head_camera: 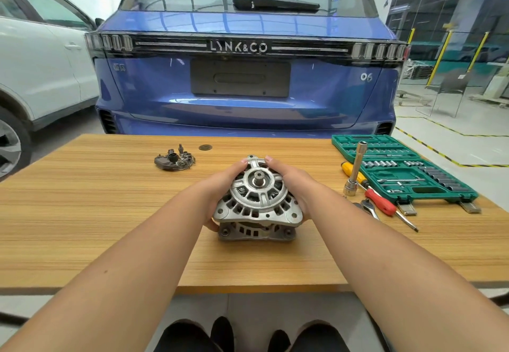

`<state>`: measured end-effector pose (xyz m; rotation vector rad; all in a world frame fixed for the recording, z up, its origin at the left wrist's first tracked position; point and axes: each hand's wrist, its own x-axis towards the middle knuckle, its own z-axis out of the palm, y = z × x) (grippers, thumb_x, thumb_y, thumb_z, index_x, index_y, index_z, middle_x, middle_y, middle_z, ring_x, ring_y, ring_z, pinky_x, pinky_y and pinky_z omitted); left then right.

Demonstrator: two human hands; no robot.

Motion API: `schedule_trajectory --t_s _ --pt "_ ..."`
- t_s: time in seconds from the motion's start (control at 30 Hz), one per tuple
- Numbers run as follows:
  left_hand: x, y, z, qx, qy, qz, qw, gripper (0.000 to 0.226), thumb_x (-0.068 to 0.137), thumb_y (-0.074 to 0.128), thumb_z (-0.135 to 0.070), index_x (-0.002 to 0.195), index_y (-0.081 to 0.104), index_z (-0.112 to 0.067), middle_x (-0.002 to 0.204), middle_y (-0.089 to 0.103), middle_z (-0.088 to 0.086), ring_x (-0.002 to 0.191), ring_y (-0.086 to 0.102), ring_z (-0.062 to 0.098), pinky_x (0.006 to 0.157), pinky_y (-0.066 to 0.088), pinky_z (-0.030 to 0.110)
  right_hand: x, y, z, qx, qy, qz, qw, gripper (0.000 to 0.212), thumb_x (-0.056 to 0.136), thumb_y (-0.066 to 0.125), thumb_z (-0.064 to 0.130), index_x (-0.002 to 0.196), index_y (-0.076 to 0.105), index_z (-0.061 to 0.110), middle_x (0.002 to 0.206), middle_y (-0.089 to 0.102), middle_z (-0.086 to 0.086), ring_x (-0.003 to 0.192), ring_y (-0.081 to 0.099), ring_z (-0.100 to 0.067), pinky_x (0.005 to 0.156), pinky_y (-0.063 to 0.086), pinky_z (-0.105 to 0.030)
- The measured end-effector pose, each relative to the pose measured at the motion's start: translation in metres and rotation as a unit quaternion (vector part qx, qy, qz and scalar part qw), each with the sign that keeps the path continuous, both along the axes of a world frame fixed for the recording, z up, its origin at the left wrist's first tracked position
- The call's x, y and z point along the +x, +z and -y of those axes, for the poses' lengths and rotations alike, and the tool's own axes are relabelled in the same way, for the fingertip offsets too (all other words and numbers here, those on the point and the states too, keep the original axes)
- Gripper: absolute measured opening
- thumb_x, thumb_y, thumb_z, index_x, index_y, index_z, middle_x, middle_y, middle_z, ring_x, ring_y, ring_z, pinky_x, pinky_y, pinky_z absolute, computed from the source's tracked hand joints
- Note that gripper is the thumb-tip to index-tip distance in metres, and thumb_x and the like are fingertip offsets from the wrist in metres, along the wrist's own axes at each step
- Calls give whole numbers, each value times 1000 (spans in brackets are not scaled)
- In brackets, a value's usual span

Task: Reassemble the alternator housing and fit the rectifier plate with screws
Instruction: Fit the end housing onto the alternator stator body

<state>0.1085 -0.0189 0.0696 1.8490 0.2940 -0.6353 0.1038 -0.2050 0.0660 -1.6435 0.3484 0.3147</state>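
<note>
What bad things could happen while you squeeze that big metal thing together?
1. A visible gap separates the upper and lower halves of the alternator housing; the left hand and right hand grip its sides, so fingers might get pinched.
2. The small parts pile sits loose on the table; screws could roll away.
3. The socket wrench stands upright beside the right arm and could be knocked over.

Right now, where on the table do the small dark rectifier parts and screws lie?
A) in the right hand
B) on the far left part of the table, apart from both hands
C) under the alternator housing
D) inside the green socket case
B: the rectifier parts lie on the table beyond the left hand, untouched, while both hands grip the alternator housing.
</note>
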Motion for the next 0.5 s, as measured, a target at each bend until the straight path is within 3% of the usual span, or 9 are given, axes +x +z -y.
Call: schedule_trajectory --t_s 0.13,0.27,0.5 --pt "4 -5 4 -39 -1 48 998 83 77 55 -88 108 74 -14 93 80 10 86 78 32 94 58 49 2 -3 -1 0 -8 25 1000 75 68 77 72 113 69 12 95 78 -12 87 76 -35 91 58 -54" --pt "4 -6 5 -61 -5 66 996 77 82 55 -83 108 74 -14 92 80 11 78 78 29 73 62 37 2 -3 0 -3 -13 18 1000 79 65 77 74 112 69 12 91 78 -12 82 76 -36 88 59 -54" --pt "6 -8 4 -60 2 71 996 79 79 55 -86 110 74 -16 93 80 10 81 78 30 83 61 41 2 0 -2 -22 -16 15 1000 83 64 76 77 115 69 12 93 78 -12 83 76 -36 89 59 -53"
